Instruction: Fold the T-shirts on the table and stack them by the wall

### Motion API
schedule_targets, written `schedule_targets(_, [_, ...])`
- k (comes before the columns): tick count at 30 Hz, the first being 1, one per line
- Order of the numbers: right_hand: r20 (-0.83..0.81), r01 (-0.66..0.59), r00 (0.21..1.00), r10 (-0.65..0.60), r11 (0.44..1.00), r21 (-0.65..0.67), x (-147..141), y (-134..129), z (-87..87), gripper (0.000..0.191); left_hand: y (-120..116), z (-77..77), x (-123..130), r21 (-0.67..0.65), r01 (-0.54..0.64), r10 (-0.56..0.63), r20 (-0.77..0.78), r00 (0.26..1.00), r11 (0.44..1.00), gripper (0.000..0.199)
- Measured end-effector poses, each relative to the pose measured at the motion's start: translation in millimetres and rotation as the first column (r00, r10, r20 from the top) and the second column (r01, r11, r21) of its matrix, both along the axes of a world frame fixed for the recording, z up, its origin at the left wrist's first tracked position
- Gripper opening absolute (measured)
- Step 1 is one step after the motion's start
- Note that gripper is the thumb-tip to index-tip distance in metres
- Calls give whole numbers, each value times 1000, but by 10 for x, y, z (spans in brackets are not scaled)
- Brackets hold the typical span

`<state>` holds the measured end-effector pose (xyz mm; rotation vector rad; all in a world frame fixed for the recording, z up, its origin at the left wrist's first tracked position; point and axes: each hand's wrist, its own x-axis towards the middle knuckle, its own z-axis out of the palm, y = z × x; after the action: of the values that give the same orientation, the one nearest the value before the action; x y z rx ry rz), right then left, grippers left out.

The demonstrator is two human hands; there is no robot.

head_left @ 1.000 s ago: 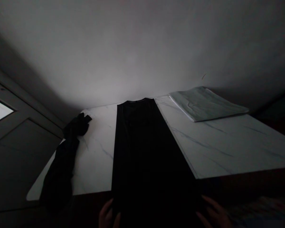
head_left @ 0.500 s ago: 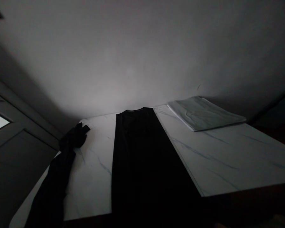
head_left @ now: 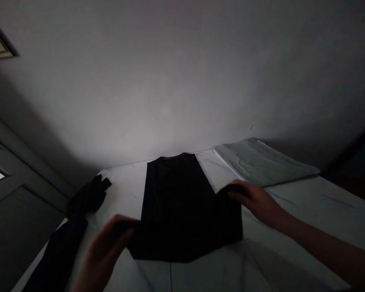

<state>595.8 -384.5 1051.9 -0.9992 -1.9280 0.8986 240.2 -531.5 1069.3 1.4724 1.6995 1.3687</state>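
A long black garment [head_left: 173,190] lies on the white marble-patterned table, its neckline at the wall side. My left hand [head_left: 106,243] pinches the garment's lower left end. With the fingers closed, my right hand [head_left: 246,194] grips the same end on the right side. Between both hands the lower part is lifted and doubled back toward the neckline, with its fold near the front of the table. Dim light hides the details of the cloth.
The white table [head_left: 200,275] stands against a grey wall [head_left: 170,81]. A crumpled dark cloth [head_left: 69,231] runs along its left side. At the back right lies a folded grey-green cloth [head_left: 267,162] with a white edge. A door [head_left: 12,211] is at the left.
Both hands have come into view holding the garment's lower end. That end, which hung past the table's front edge, is now raised and folded back. The view has tilted slightly upward.
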Motion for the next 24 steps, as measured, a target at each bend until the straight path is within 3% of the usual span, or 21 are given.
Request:
schedule_targets(2, [-83, 46, 996, -43, 999, 27, -196, 535, 9, 35, 584, 178, -36, 118, -73, 68, 45, 997, 990, 36])
schedule_targets(5, [-160, 142, 980, -122, 982, 121, -520, 1375, -89, 32, 1518, 201, -191, 196, -82, 67, 85, 994, 977, 42])
schedule_targets(8, [-6, 304, 952, -307, 942, 142, -874, 2152, -284, 25, 2439, -27, -450, 148, -77, 65, 85, 994, 986, 49])
schedule_targets(12, [196, 421, 876, -441, 896, 139, -1263, 2914, -685, 16, 3400, -527, -770, -1, -223, 222, -94, 971, 975, 40])
schedule_targets(14, [251, 444, 850, -463, 886, 131, -1372, 3150, -897, 14, 3691, -763, -882, -47, -284, 271, -185, 945, 958, 27])
schedule_targets(17, [334, 465, 811, -480, 876, 127, -1432, 3351, -1131, 13, 3914, -1002, -998, -103, -336, 291, -307, 906, 936, 16])
schedule_targets(20, [407, 478, 773, -486, 869, 129, -1440, 3415, -1221, 15, 3973, -1103, -1040, -140, -362, 273, -430, 861, 922, 15])
schedule_targets(24, [474, 490, 729, -494, 860, 144, -1468, 3352, -1213, 13, 3911, -1150, -950, -145, -350, 216, -557, 802, 925, 21])
